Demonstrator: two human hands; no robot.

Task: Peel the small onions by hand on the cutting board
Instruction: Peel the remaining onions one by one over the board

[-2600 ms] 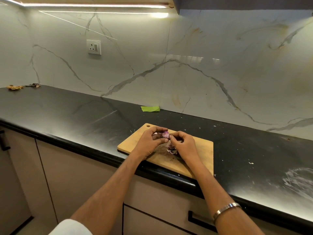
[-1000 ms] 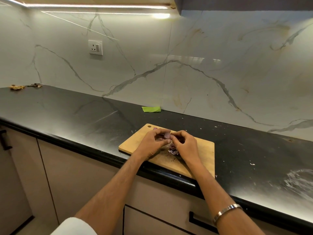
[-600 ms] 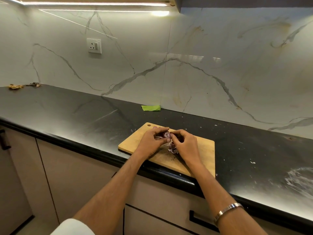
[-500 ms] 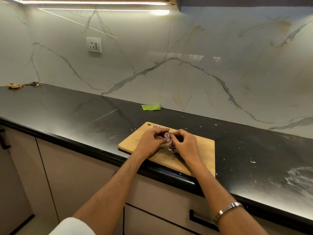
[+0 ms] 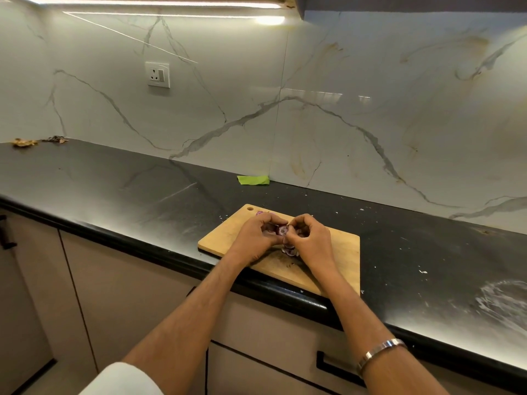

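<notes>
A wooden cutting board [image 5: 339,252] lies at the front edge of the black counter. Above its middle, my left hand [image 5: 255,238] and my right hand [image 5: 309,240] meet around one small purple onion [image 5: 282,230]. My left fingers curl round the onion, and my right thumb and fingertips pinch at its skin. A little heap of purple peels [image 5: 290,250] sits on the board just below the hands. Another bit of purple onion [image 5: 260,213] peeks out behind my left hand, mostly hidden.
The black counter [image 5: 128,192] runs left and right, with white specks to the right of the board. A green scrap [image 5: 253,180] lies against the marble wall behind the board. Dry scraps [image 5: 24,142] lie at the far left. Drawer handles sit below the counter edge.
Both hands stay on the onion over the board. The fingers have shifted slightly around it, and the onion's cut end now faces me.
</notes>
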